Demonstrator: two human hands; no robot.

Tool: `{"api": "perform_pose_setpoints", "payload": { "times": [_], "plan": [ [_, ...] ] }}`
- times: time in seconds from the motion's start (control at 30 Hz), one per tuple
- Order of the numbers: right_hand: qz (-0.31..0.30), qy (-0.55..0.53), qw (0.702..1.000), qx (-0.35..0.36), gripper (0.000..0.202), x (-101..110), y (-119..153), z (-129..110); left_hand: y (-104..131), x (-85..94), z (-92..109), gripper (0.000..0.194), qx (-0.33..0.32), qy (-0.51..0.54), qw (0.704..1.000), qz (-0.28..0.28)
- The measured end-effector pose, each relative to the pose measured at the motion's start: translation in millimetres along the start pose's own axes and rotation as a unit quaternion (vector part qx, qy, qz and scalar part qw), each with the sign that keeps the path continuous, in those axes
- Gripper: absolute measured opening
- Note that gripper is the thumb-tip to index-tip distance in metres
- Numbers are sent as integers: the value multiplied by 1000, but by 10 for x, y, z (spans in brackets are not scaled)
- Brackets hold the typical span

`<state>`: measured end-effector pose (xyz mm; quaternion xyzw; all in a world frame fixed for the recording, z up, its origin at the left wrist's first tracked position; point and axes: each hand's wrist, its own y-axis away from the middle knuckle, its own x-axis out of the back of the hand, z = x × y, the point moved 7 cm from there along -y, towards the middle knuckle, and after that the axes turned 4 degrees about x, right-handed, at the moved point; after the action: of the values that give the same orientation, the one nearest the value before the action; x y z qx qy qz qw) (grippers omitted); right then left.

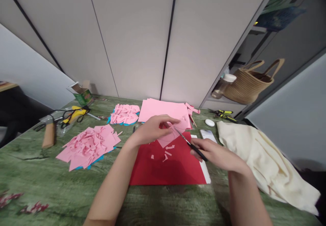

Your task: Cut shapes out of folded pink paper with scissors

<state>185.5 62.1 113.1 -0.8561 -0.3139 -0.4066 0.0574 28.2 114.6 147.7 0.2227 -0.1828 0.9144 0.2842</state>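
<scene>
My left hand (155,128) is closed on a piece of pink paper (166,139), which has a curved line drawn on it. In my right hand (212,153) are black-handled scissors (195,149), seen edge-on. Their thin metal blades point up and left, reaching the pink paper by my left fingertips. Whether the blades are apart cannot be made out. Beneath both hands lies a red sheet (168,171), with several small pink paper scraps (168,153) scattered over it. A white edge shows under its right side.
Behind are pink sheets (163,108) and stacked pink cutouts (124,114). A pink paper pile (93,142) lies left, near a yellow-handled tool (73,114) and green box (84,97). To the right are a phone (207,135), white case (209,122), pliers (224,114) and cream cloth (262,161).
</scene>
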Motion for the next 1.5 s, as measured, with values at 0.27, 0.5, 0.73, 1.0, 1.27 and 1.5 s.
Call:
{"api": "perform_pose_setpoints", "payload": {
  "times": [0.27,0.5,0.73,1.0,1.27,1.5],
  "plan": [
    [8,-1,1000,7,27,-17,-17,-11,-16,23,-19,34,-3,12,1000,7],
    [14,-11,1000,13,26,-28,-26,-17,-33,21,-58,37,8,46,999,2],
    [19,-8,1000,9,25,-21,-34,-27,-30,29,-46,37,7,49,999,6],
    [29,-22,999,15,29,-29,-49,-15,-37,47,-46,36,2,31,999,20],
    [16,-33,999,5,33,-50,-63,2,-25,67,-56,39,-2,18,1000,16],
    [31,-15,999,6,34,-52,-73,-38,-20,78,-65,38,-2,26,1000,15]
  ]
}}
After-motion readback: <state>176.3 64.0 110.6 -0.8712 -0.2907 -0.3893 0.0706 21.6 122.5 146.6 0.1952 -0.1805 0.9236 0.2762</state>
